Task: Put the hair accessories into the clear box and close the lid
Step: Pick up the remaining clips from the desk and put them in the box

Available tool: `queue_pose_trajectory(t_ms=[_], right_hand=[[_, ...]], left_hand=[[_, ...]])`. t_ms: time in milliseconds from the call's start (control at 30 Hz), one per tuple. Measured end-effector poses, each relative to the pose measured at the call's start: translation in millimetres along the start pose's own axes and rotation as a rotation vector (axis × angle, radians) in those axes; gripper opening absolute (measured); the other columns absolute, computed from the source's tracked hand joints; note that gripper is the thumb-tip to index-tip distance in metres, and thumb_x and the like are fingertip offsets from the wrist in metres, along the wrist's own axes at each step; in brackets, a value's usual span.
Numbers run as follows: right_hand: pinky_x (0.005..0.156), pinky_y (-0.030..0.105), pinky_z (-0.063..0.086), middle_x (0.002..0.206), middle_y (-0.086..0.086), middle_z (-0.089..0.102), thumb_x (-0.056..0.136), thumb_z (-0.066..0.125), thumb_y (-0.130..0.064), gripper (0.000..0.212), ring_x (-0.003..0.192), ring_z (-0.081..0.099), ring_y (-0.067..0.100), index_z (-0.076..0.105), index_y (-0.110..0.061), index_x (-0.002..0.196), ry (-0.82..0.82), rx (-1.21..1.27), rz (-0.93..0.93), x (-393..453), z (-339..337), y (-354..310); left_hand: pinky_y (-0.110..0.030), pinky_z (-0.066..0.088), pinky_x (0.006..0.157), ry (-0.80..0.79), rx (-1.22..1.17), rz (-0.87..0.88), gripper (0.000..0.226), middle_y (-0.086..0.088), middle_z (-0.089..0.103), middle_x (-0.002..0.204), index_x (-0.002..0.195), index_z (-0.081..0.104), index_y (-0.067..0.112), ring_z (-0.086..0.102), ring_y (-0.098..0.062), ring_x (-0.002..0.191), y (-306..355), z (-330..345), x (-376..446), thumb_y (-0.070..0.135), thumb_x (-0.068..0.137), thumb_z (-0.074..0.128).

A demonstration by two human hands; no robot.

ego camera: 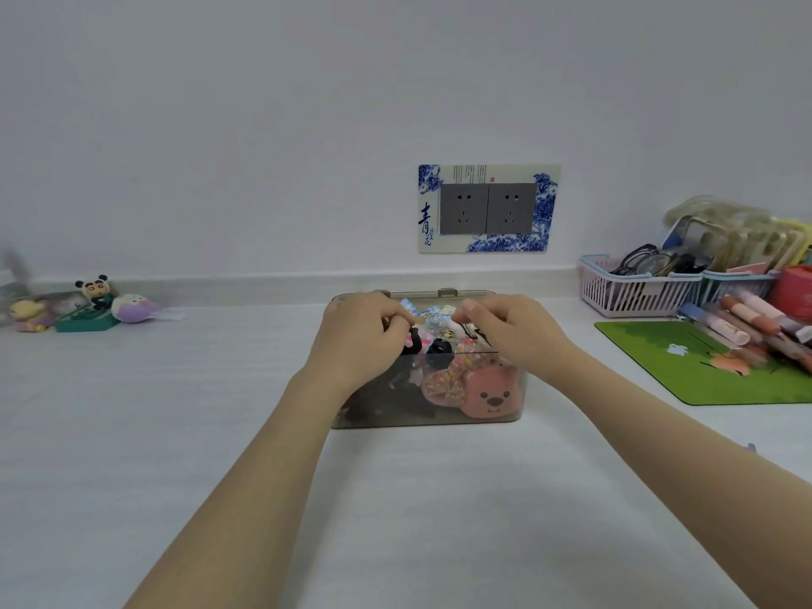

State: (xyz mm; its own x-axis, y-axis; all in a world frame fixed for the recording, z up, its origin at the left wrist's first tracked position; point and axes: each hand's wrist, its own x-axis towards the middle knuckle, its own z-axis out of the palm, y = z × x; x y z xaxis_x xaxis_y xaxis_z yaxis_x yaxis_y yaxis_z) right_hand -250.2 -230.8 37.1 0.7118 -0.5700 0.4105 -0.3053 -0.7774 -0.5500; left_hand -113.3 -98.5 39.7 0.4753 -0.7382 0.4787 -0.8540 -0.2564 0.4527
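Note:
A clear box (505, 410) stands on the white table in the middle of the view. It is full of hair accessories: a pink bear clip (494, 395), a floral scrunchie (444, 384), a black claw clip (439, 347) and blue and white bows (433, 312). The lid's hinges (448, 292) show along the back edge. Whether the clear lid lies flat on the box I cannot tell. My left hand (360, 340) rests on the left of the box top with fingers curled down. On the right of the top sits my right hand (514, 334), fingers bent the same way.
Small toy figures (94, 294) and a plush (132, 307) sit at the back left. To the right lie a green mat (685, 367), several pens (747, 327) and pink baskets (632, 292) with glasses. A wall socket (487, 208) is behind the box.

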Motion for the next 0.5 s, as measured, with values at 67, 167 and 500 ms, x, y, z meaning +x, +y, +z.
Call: queue_pose_trajectory(t_ms=[67,167,500], right_hand=[[0.054,0.018,0.036,0.058,-0.006,0.053,0.096,0.031,-0.047,0.059,0.057,0.052,0.011,0.070,-0.002,0.098,-0.036,-0.096,0.020,-2.4,2.7,3.1],[0.055,0.024,0.035,0.054,0.000,0.052,0.095,0.025,-0.050,0.070,0.059,0.054,0.021,0.068,0.005,0.097,-0.062,-0.126,0.020,-6.5,3.1,0.4],[0.065,0.015,0.037,0.085,-0.006,0.072,0.098,0.029,-0.035,0.053,0.079,0.059,0.020,0.072,-0.005,0.097,0.166,0.001,-0.102,-48.9,-14.9,-8.8]], left_hand=[[-0.034,0.040,0.100,-0.061,0.069,0.002,0.034,0.008,0.069,0.111,0.099,0.073,0.028,0.057,-0.015,0.102,2.2,1.5,-2.8,0.019,0.089,0.041],[-0.031,0.038,0.088,-0.152,0.149,-0.034,0.034,-0.001,0.070,0.107,0.088,0.064,0.036,0.058,-0.021,0.096,0.5,1.7,-3.5,0.022,0.091,0.033],[-0.046,0.031,0.110,-0.091,0.144,0.133,0.051,0.009,0.055,0.137,0.123,0.058,0.022,0.048,-0.017,0.127,5.8,5.8,-4.1,0.042,0.092,0.022]])
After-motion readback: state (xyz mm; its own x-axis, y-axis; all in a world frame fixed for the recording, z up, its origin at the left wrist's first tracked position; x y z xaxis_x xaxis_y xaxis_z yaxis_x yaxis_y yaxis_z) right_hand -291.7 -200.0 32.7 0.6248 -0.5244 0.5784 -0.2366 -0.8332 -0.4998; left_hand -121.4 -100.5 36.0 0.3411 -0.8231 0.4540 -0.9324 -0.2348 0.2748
